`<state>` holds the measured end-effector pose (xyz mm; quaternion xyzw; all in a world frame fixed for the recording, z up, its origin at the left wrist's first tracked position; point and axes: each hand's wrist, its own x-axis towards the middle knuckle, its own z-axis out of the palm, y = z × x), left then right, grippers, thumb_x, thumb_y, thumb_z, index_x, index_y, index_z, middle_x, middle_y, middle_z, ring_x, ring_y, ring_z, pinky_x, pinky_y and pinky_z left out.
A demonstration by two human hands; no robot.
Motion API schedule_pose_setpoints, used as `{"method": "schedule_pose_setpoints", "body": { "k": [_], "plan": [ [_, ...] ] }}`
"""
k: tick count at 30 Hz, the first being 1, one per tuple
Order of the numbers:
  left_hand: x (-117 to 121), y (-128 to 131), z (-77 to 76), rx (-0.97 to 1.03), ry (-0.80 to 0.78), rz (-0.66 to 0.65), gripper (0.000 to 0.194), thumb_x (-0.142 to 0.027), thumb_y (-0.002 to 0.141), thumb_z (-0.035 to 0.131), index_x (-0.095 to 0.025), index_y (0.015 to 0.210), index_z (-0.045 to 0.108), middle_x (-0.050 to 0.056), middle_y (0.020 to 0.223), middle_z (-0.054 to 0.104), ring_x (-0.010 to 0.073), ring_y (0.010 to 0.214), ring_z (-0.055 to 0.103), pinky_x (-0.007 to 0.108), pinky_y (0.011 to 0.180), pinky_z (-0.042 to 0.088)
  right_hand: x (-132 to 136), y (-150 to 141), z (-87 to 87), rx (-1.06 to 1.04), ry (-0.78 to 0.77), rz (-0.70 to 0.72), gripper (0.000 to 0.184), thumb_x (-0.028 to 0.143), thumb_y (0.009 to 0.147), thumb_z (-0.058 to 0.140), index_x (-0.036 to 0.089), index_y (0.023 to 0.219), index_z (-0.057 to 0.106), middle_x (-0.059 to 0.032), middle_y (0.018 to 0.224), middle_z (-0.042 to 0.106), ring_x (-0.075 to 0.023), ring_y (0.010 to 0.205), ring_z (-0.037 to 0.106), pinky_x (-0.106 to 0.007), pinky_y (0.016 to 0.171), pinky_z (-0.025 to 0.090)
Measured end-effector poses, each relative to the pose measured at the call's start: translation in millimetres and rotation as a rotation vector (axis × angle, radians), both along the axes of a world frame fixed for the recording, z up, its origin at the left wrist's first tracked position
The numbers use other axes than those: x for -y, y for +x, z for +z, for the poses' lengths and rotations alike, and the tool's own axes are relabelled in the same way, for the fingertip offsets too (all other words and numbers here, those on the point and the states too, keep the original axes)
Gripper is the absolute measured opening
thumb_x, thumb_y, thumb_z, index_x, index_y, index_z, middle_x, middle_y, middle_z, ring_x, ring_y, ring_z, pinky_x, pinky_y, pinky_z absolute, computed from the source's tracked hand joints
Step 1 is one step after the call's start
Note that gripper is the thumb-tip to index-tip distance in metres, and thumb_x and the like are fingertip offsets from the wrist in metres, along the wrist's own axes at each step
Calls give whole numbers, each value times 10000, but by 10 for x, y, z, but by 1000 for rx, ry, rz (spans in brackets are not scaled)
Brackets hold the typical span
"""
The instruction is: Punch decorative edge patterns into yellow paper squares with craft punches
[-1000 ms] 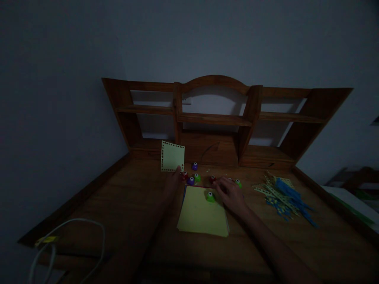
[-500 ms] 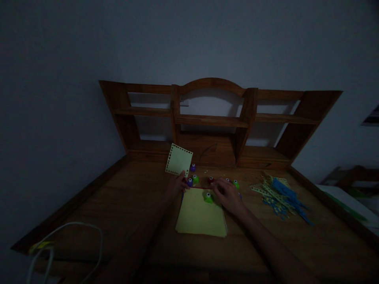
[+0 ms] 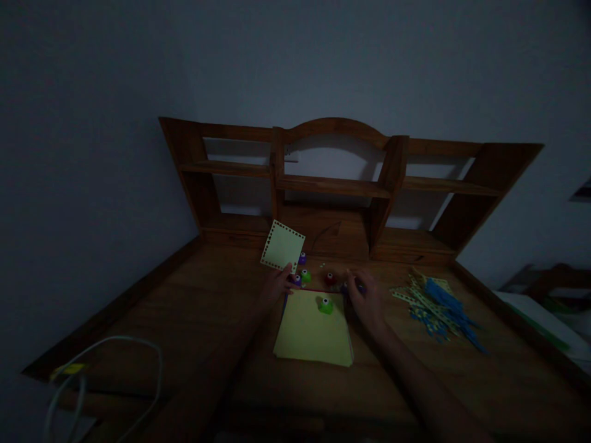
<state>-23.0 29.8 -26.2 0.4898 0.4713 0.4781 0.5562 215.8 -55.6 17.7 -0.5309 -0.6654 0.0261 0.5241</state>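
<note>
My left hand pinches the lower right corner of a pale yellow square sheet, which has a row of small punched shapes along its edges. My right hand is curled beside a dark blue punch, fingers drawn together; what is in them, if anything, is too dark to make out. Between the hands lies a stack of yellow paper with a green craft punch on it. Around the stack's far edge stand a purple punch, a second green punch and a red punch.
Another purple punch stands farther back. To the right lies a heap of blue and yellow punched strips. A wooden shelf unit rises behind the desk. A white cable loops at the near left.
My right hand has moved right, away from the red punch, towards the dark blue one. My left hand still holds the punched sheet. The view has shifted slightly.
</note>
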Motion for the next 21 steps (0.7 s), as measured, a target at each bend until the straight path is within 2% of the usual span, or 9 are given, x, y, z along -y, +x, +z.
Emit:
{"method": "schedule_pose_setpoints", "body": {
  "k": [4,8,13,17,21],
  "plan": [
    [38,24,51,-16,-7,15,486,-606,757,610,-123,711,643,112,700,704,209,573,671,256,479,480,-8,223,135,-27,43,-69,338,352,997,348,203,869,623,-43,813,613,-187,778,575,-303,728,416],
    [41,23,40,-59,42,37,526,-636,774,566,-122,701,648,79,610,672,170,515,624,239,463,451,-20,398,233,42,102,-159,296,351,983,378,192,922,619,-41,832,623,-190,785,586,-302,736,428],
    [-3,-34,-21,-152,154,61,586,-673,797,497,-124,674,663,12,417,538,115,355,476,225,396,341,-112,439,147,204,119,-115,230,274,937,433,183,1089,580,-74,982,649,-208,888,612,-325,808,461],
    [-24,-41,-26,-80,151,58,578,-664,805,492,-122,692,658,56,510,617,134,413,544,235,432,398,-208,459,30,398,53,-102,310,193,900,411,167,1178,545,-102,1007,639,-234,920,598,-349,810,466],
    [-41,-24,-25,-44,133,79,570,-665,782,522,-117,684,644,84,606,663,143,444,568,249,438,416,-229,512,21,585,-24,-236,321,141,894,396,146,1175,550,-125,1030,623,-242,921,576,-331,799,437]
  ]
}}
